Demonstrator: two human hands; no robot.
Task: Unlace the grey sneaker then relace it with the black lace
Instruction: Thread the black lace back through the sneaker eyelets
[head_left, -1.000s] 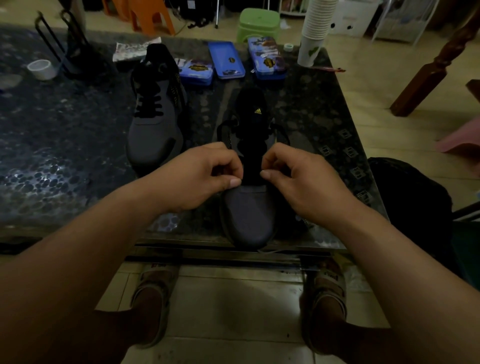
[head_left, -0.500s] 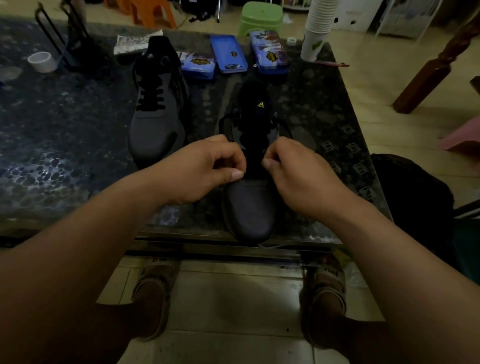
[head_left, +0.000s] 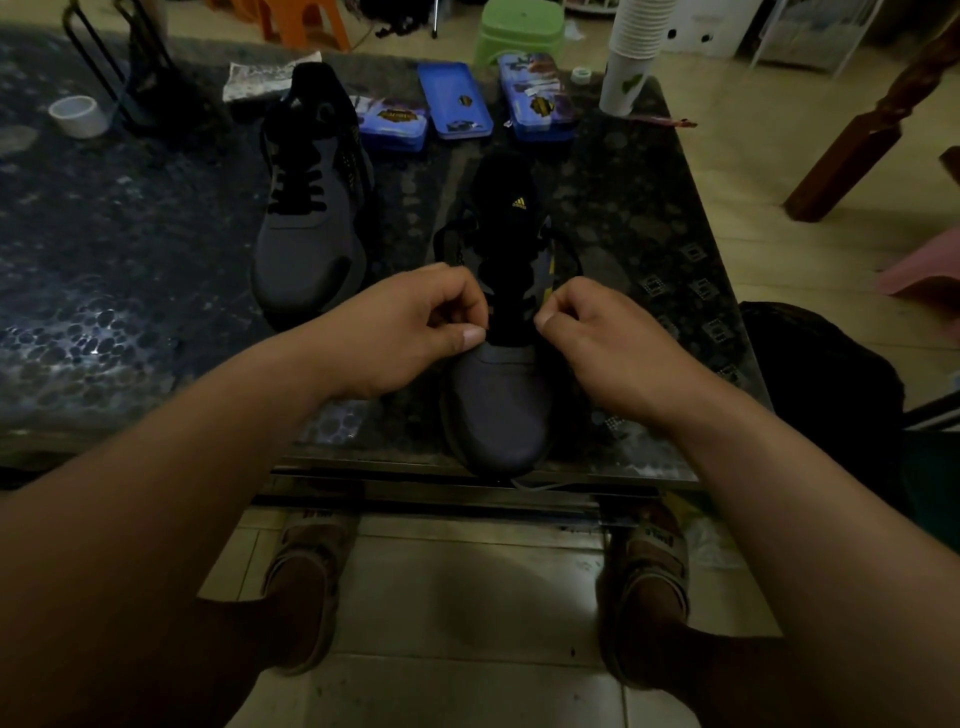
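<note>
A grey sneaker (head_left: 498, 405) with a black tongue stands toe-toward-me at the near edge of the dark patterned table (head_left: 130, 270). Its black lace (head_left: 448, 234) loops loosely out at both sides of the upper eyelets. My left hand (head_left: 410, 332) is curled at the left side of the lowest eyelets, thumb and forefinger pinched together on the lace. My right hand (head_left: 597, 332) mirrors it on the right side, fingertips pinching the lace there. The lace between the fingers is hard to make out in the dim light.
A second grey sneaker (head_left: 311, 208), laced in black, stands to the left. Behind are blue tins (head_left: 457, 101), a stack of paper cups (head_left: 631, 57), a tape roll (head_left: 78, 115) and a black wire stand (head_left: 119, 67). A dark bag (head_left: 821, 395) sits right of the table.
Both hands have drawn slightly apart to either side of the sneaker's tongue, keeping their pinch. The sneaker has not moved.
</note>
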